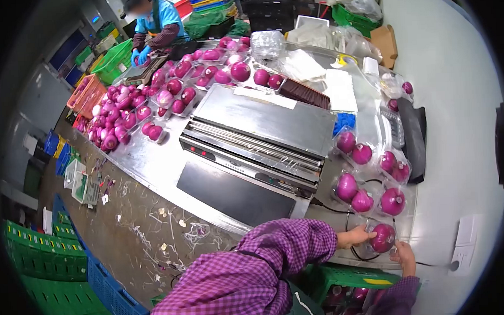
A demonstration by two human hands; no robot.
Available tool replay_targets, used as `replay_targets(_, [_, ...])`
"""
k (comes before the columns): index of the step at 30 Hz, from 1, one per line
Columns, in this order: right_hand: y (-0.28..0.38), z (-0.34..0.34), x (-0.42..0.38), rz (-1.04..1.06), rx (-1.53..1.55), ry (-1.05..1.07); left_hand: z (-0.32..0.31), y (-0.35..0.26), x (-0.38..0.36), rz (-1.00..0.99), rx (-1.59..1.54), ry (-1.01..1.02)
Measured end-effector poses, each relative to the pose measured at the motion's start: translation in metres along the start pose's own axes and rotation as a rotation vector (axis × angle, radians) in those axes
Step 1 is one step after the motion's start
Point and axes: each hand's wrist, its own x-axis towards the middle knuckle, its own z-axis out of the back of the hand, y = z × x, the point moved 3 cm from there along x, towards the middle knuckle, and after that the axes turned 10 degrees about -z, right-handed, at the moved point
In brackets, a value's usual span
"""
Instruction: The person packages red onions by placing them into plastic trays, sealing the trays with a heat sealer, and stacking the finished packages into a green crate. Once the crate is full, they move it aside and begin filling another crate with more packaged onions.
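Observation:
At the table's right end, my left hand [356, 236] reaches in from the left with its fingers on a wrapped purple onion [382, 238]. My right hand [402, 253] is at the onion's lower right, its fingers bent against the clear wrap. More wrapped onion packs [363, 201] lie just beyond both hands. Below them a green crate [336, 274] holds more onions, partly covered by my right sleeve.
A wrapping machine [251, 141] stands mid-table, its black cable running toward the onion packs. Loose onions [114, 115] are heaped far left. A co-worker [159, 22] in blue gloves stands behind them. A white wall [450, 123] borders the right.

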Motion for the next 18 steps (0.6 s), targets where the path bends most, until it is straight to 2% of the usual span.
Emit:
replay_targets(1, [-0.002,0.000,0.004,0.036,-0.035,0.013,-0.002,-0.002,-0.002,0.052,-0.023,0.016])
replay_targets(2, [-0.001,-0.001,0.002,0.071,-0.070,0.026,-0.002,-0.007,-0.005,-0.072,0.118,0.035])
replay_targets(3, [-0.001,-0.001,0.000,0.079,-0.074,0.031,-0.001,-0.008,-0.004,-0.078,0.120,0.026])
replay_targets(5, [-0.004,0.000,-0.020,0.236,0.056,-0.071,-0.004,-0.008,-0.003,-0.188,0.087,0.051])
replay_targets(6, [0.009,-0.006,-0.057,0.266,0.091,-0.069,-0.008,-0.032,-0.023,-0.314,0.006,0.114])
replay_targets(7, [0.002,0.000,-0.065,0.268,0.090,-0.066,-0.012,-0.048,-0.038,-0.316,0.008,0.111])
replay_targets(9, [-0.003,0.010,-0.089,0.636,0.126,-0.252,-0.020,-0.070,-0.065,-0.296,0.063,0.037])
replay_targets(10, [-0.006,0.008,-0.104,0.641,0.128,-0.249,-0.028,-0.077,-0.076,-0.334,0.072,0.035])
replay_targets(12, [-0.001,-0.006,-0.157,0.854,0.741,-0.206,-0.046,-0.085,-0.107,-0.414,0.035,0.106])
replay_targets(13, [-0.008,-0.009,-0.163,0.859,0.741,-0.205,-0.057,-0.087,-0.126,-0.486,-0.004,0.181])
replay_targets(14, [-0.021,-0.008,-0.167,0.869,0.908,-0.227,-0.067,-0.086,-0.144,-0.555,-0.009,0.222])
replay_targets(15, [-0.044,-0.007,-0.174,1.097,0.680,-0.366,-0.076,-0.081,-0.162,-0.625,-0.014,0.264])
replay_targets(16, [-0.069,-0.007,-0.182,1.319,0.480,-0.525,-0.085,-0.069,-0.186,-0.592,-0.081,0.399])
replay_targets(17, [-0.073,-0.014,-0.192,1.328,0.480,-0.528,-0.084,-0.068,-0.202,-0.613,-0.111,0.426])
replay_targets(18, [-0.076,-0.032,-0.211,1.258,0.566,-0.479,-0.081,-0.066,-0.211,-0.643,0.005,0.426])
